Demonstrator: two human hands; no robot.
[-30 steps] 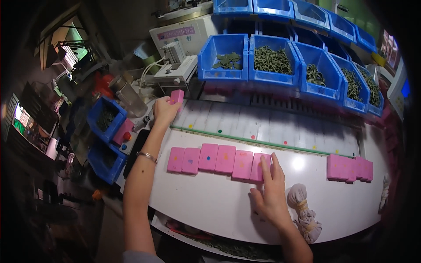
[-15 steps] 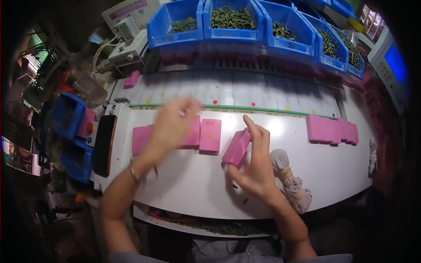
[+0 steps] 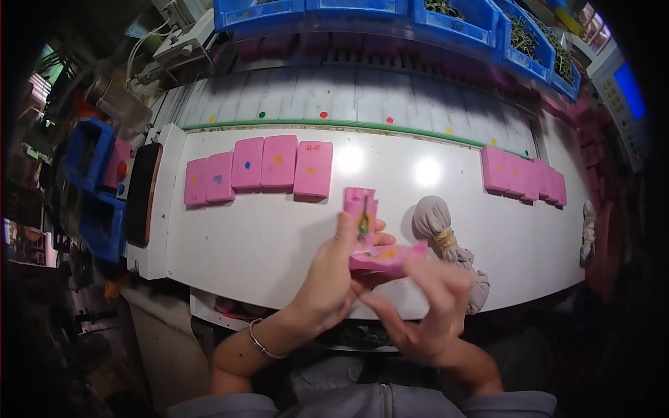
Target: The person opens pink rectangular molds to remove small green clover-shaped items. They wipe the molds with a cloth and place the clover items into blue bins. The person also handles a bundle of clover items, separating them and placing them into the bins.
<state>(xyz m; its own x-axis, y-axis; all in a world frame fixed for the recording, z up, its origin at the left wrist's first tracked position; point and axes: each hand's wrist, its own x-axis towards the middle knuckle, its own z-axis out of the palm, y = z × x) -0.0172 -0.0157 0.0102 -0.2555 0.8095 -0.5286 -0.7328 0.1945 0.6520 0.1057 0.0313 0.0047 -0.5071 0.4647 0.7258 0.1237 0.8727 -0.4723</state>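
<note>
My left hand grips a pink rubber mould over the middle of the white worktop. The mould is parted in two: one half stands up by my left thumb, the other folds out to the right. Green and yellow patches show on its inner faces. At the outer end of the folded half, the fingers of my right hand touch it, blurred, with the thumb apart below. Whether they pinch it is unclear. Several closed pink moulds with coloured dots lie in a row beyond my left hand.
More pink moulds lie at the right. A grey cloth bundle tied with bands rests beside my right hand. Blue bins, some showing green pieces, line the back. A dark phone lies at the left edge of the worktop.
My left hand has come from the row of moulds to the middle and taken the mould my right hand held. The mould has been parted in two. The view has shifted.
</note>
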